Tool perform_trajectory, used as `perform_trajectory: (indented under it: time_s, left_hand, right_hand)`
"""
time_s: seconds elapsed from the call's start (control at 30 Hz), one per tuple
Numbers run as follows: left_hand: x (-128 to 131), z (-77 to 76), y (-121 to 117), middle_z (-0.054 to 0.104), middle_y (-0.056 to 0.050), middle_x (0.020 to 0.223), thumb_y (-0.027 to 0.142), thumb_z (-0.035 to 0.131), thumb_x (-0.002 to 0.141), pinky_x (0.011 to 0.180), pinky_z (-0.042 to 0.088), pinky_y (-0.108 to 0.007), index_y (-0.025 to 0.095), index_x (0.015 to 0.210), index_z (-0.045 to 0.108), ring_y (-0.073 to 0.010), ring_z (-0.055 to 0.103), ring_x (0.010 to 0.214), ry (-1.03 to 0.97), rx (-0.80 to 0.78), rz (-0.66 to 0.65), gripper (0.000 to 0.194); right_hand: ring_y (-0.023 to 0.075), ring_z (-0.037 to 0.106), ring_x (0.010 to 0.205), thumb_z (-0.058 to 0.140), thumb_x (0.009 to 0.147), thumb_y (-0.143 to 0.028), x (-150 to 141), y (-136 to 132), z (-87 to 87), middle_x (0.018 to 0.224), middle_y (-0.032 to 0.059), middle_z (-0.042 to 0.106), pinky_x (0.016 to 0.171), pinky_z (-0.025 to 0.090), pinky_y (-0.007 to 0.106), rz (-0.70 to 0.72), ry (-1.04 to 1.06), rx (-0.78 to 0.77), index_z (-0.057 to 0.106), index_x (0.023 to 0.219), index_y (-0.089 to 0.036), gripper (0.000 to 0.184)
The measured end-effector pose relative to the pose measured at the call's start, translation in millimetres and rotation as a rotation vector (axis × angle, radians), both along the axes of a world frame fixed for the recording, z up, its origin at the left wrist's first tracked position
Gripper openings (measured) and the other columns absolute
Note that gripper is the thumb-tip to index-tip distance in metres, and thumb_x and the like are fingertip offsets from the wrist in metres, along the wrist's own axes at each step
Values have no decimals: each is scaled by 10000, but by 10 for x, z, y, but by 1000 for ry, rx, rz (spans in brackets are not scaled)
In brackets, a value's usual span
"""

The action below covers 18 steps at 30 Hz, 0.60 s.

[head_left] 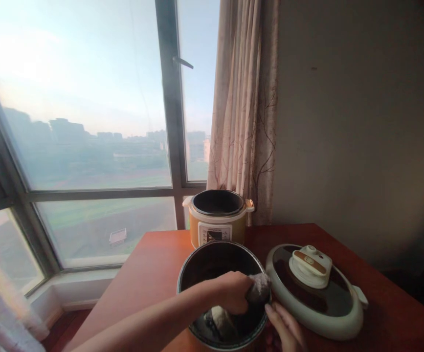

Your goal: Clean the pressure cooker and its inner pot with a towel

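Observation:
A dark inner pot [221, 252] with a bright metal rim is tilted towards me at the front of the table. My left hand [235, 292] reaches across into it, fingers closed around a greyish cloth [259, 287] that lies against the pot's right inner wall. At the lower right rim, my right hand [287, 325] grips the pot from outside, with the thumb near the edge. A pale patch shows low inside the pot, below my left wrist; whether it is a reflection or an object I cannot tell.
The pressure cooker body [217, 225] stands open just behind the pot. To the right, its lid [316, 293] rests on the reddish wooden table [156, 264], close to my right hand. Beyond are a window [87, 146], a curtain [241, 107] and a wall [351, 127].

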<state>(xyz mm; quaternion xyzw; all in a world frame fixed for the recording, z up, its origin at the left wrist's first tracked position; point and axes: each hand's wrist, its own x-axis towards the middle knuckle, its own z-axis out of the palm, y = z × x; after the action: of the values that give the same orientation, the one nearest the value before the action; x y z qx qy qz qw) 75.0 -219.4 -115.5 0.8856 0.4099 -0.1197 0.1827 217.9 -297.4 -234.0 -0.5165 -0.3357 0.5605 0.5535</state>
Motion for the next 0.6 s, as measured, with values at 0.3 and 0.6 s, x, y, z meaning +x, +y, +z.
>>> perform_trajectory:
  time_s: [0.3, 0.6]
  left_hand:
    - [-661, 31, 58, 454, 44, 488, 57, 572, 578, 527, 396, -284, 246, 601, 502, -188, 507, 527, 103, -189, -370, 202]
    - [-681, -33, -41, 564, 35, 568, 160, 686, 620, 570, 424, -263, 230, 702, 634, -179, 547, 594, 52, -123, -370, 120]
  right_hand:
    - [110, 430, 452, 788, 624, -672, 134, 218, 150, 490, -53, 485, 446, 331, 232, -2, 101, 76, 539, 602, -212, 524]
    - [191, 570, 604, 724, 703, -616, 119, 426, 204, 597, -20, 609, 564, 437, 287, 13, -43, 144, 599, 635, -233, 410]
